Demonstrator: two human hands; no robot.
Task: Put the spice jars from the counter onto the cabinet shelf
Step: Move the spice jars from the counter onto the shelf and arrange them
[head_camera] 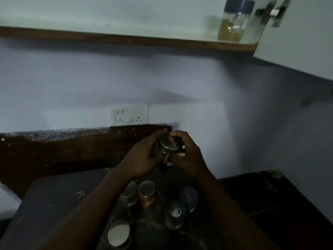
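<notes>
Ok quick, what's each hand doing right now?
Left hand: closed around the body of the steel jar, holding it up.
Right hand: fingers curled on the same jar's lid end, gripping it too.

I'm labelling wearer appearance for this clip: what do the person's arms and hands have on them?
Both forearms are bare in view, no sleeves showing. The left hand and right hand wear no gloves. The dim, blurred picture shows no watch or bracelet; rings cannot be ruled out.

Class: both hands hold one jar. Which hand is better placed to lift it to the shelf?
Probably the right hand: it grips the jar, and the shelf's stored jar sits upper right.
</notes>
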